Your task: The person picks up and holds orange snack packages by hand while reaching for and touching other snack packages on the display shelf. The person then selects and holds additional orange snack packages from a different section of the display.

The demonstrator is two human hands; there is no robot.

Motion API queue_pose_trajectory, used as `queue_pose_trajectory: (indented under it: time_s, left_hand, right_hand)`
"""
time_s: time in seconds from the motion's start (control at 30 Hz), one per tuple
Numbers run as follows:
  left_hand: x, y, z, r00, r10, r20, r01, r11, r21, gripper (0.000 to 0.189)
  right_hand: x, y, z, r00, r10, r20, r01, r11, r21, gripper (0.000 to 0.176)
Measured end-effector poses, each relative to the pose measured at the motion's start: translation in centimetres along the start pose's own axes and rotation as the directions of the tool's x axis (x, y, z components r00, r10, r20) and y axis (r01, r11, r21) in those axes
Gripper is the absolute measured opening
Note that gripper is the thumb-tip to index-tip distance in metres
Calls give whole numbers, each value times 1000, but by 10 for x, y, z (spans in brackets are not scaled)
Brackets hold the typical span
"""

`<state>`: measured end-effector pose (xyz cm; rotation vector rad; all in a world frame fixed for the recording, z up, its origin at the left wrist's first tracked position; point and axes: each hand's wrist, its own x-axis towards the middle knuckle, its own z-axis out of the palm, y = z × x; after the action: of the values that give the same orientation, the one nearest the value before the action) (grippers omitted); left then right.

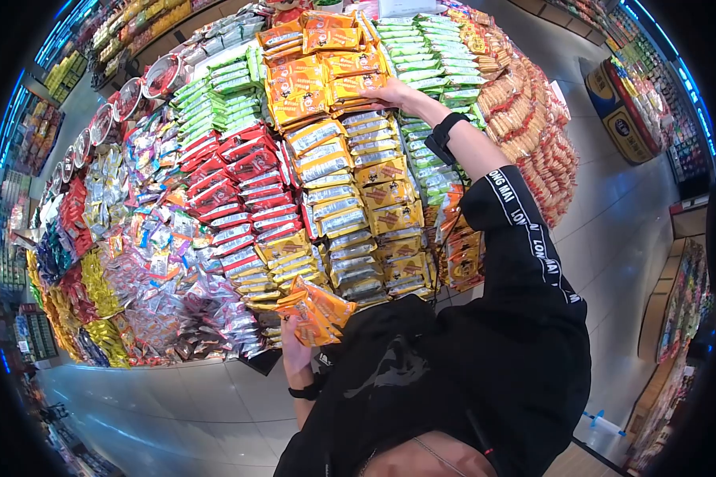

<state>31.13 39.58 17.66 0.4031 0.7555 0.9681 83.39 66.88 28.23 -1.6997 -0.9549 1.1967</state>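
My left hand is closed round several orange snack packets, held low in front of my body at the display's near edge. Stretched forward, my right hand touches the right side of the stacked orange packets at the back. Its fingertips lie against a packet there, and whether they grip it I cannot make out. Rows of yellow packets run from that stack toward me. Red packets lie to their left, and green packets stand in columns behind my right wrist.
Loose small packets are heaped at the left of the display. Round clear tubs line its back left. Red-and-tan packets curve along the right. Tiled floor surrounds the display, with shelves at the far right.
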Motion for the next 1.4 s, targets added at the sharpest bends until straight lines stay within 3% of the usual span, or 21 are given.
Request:
queue_pose_trajectory:
  time_s: [0.13, 0.2, 0.23, 0.27, 0.33, 0.37, 0.4, 0.47, 0.5, 0.63, 0.73, 0.93, 1.07, 1.2, 1.23, 1.27, 1.33, 1.4]
  left_hand:
    - [-1, 3, 2, 999, -25, -21, 24, 999, -39, 59]
    - [0, 0, -3, 1000, -11, 10, 11, 999, -37, 51]
    - [-1, -2, -5, 999, -1, 34, 2, 999, -35, 45]
    - [-1, -3, -5, 1000, 0, 31, 1, 999, -39, 45]
    - [-2, -3, -5, 999, 16, 38, -15, 1000, -11, 44]
    - [-3, -2, -5, 999, 16, 38, -16, 1000, -10, 44]
    - [-3, -1, -3, 1000, 12, 20, -12, 1000, -20, 44]
    - [-3, 0, -1, 1000, 13, 4, -13, 999, -30, 43]
    - [-3, 0, 0, 1000, 21, 1, -21, 1000, -4, 43]
    - [-2, 1, -5, 1000, 12, 17, -12, 1000, 4, 43]
    - [-2, 4, -1, 999, -17, -34, 16, 1000, -21, 55]
    - [0, 6, 7, 999, 26, 30, -27, 999, 20, 47]
    - [4, 7, 5, 999, -31, -19, 31, 999, 13, 54]
    - [4, 6, 8, 999, -26, -30, 26, 1000, 5, 50]
    - [4, 4, 7, 999, -31, -33, 31, 999, 4, 49]
    - [4, 5, 9, 999, -27, -38, 27, 1000, -4, 49]
    - [5, 4, 17, 999, -24, -25, 24, 1000, 16, 48]
    - [6, 1, 11, 1000, -20, -20, 21, 999, 40, 47]
  right_hand:
    - [-6, 6, -3, 999, 24, 32, -22, 996, -87, 38]
    - [-23, 10, 1, 998, -61, -29, 58, 992, -111, 44]
    - [-32, 11, 4, 990, -91, -104, 74, 984, -163, 57]
    - [-23, 25, 1, 991, -91, -100, 73, 983, -166, 57]
    - [-9, 55, 0, 912, -241, -331, 93, 910, -405, 77]
    - [-19, 57, -1, 919, -235, -318, 86, 904, -419, 87]
    - [-22, 58, -1, 918, -236, -319, 87, 904, -418, 87]
    - [-25, 60, -6, 944, -238, -228, 40, 770, -637, 73]
    - [-17, 66, -9, 958, -180, -222, 20, 817, -577, 54]
    - [-1, 65, -5, 940, -160, -300, -81, 750, -657, 36]
    - [15, 76, -8, 944, -189, -271, -13, 799, -601, 37]
    - [7, 61, -3, 934, -241, -262, 32, 789, -614, 37]
    - [16, 74, -7, 925, -291, -245, 93, 798, -595, 38]
    - [11, 60, -34, 979, -196, -58, 85, 649, -756, 44]
    - [15, 63, -44, 940, -335, -70, 124, 523, -844, 42]
    - [15, 57, -55, 981, -174, -87, 75, 749, -659, 32]
    - [18, 42, -69, 988, 21, -154, -88, 892, -443, 26]
    - [1, 15, -68, 957, -119, -265, 36, 954, -297, 28]
